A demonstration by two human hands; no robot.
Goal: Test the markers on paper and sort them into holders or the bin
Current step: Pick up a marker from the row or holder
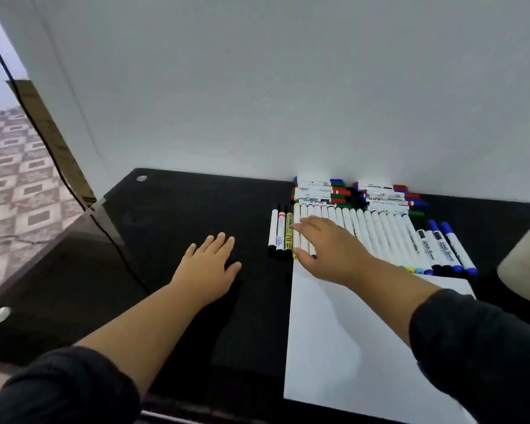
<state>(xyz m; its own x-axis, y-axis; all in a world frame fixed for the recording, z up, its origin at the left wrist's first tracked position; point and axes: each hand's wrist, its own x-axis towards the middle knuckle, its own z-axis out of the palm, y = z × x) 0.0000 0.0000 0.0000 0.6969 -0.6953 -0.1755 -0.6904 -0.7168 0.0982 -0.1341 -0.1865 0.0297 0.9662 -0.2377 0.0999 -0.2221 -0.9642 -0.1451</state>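
A long row of white-barrelled markers (377, 237) lies side by side across the top of a white sheet of paper (343, 347). Left of the row lie three more markers (280, 232): a white one, a white and red one, a yellow one. A pile of capped markers (349, 192) sits against the wall behind. My right hand (325, 249) lies over the left end of the row, fingers spread across the barrels and thumb at their near ends. My left hand (210, 264) rests flat on the black table, fingers straight, holding nothing.
The black glass table (172, 228) stands against a white wall. A pale cylindrical container (523, 264) stands at the right edge. A black cable (74, 191) runs down past the table's left corner. Patterned floor tiles show at the left.
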